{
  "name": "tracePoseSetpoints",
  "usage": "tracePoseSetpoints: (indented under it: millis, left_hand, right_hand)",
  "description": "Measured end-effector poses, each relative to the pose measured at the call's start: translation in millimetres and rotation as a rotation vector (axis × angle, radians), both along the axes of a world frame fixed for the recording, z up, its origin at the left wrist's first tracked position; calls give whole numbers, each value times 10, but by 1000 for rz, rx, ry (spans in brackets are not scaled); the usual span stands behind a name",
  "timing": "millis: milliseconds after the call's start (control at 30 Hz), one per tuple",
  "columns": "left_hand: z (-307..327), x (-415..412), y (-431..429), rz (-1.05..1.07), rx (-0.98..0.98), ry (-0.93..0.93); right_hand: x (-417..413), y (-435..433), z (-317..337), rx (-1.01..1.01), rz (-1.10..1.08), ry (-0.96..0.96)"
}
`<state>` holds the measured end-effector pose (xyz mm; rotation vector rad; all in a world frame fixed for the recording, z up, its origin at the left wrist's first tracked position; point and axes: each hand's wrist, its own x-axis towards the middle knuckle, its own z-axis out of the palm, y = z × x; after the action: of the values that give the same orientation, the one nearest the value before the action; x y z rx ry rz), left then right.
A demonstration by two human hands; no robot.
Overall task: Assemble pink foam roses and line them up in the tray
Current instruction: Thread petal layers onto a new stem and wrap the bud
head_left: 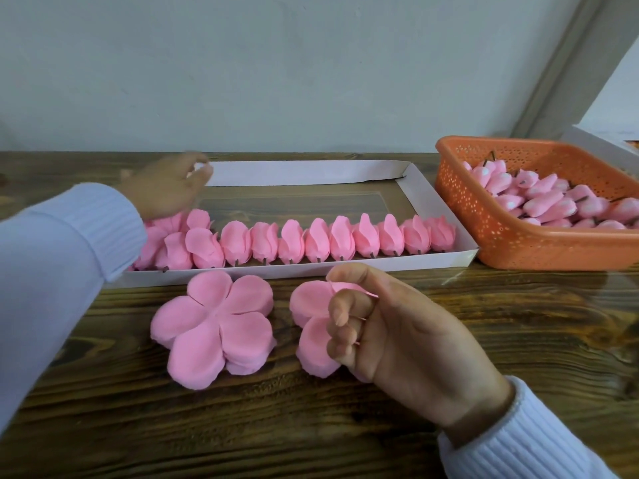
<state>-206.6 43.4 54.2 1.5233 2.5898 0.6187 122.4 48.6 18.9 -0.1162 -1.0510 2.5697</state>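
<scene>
Pink foam rose petal piece (311, 326) lay nearest, on the wooden table (345, 437), right of centre toward its front edge. R hand (390, 326) rested on it, fingers curled, thumb & forefinger pinching one lobe's edge. Just left of it, not touching, sat a thicker petal stack (214, 330), five lobes lying flat. Behind both, a white card tray (311, 270) ran parallel to the front edge w/ roses (311, 242) in one row along its near wall, stems pointing at that wall, bunching up at the left end. L hand (166, 191) hovered over that end, well apart from the R, blurred; couldn't tell if it held anything. Toward the table's right edge, an orange basket (511, 243) just beside the tray's right end held pink buds (539, 198).
</scene>
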Motion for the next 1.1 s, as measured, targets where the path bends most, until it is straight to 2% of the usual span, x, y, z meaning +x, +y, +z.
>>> tracePoseSetpoints:
  millis: [133, 233, 367, 433, 500, 633, 700, 767, 867, 1100]
  left_hand:
    - [376, 204, 11, 169, 537, -337]
    - [678, 508, -105, 180, 837, -545]
    - [768, 1097, -432, 113, 1036, -1005]
    - [599, 1468, -562, 108, 1001, -1180]
    - [290, 1814, -623, 82, 850, -1053]
    - [-243, 2116, -640, -89, 539, -546]
    - [-382, 2081, -614, -102, 438, -267]
    - [-448, 2069, -609, -104, 367, -71]
    - [-475, 2051, -625, -56, 325, 49]
    - [-442, 2001, -683, -21, 384, 38]
  right_hand:
    - [6, 3, 15, 2, 2, 31]
    - [2, 3, 25, -25, -48, 53]
    - [-14, 0, 68, -94, -310, 33]
    - [-9, 24, 86, -152, -447, 25]
    - [-4, 57, 99, -204, -556, 23]
    - [2, 97, 101, -250, -688, 29]
    - [7, 113, 91, -250, -738, 23]
    - [17, 130, 84, -262, -789, 4]
    - [28, 152, 95, -295, -836, -11]
    - [16, 149, 91, -317, -817, -39]
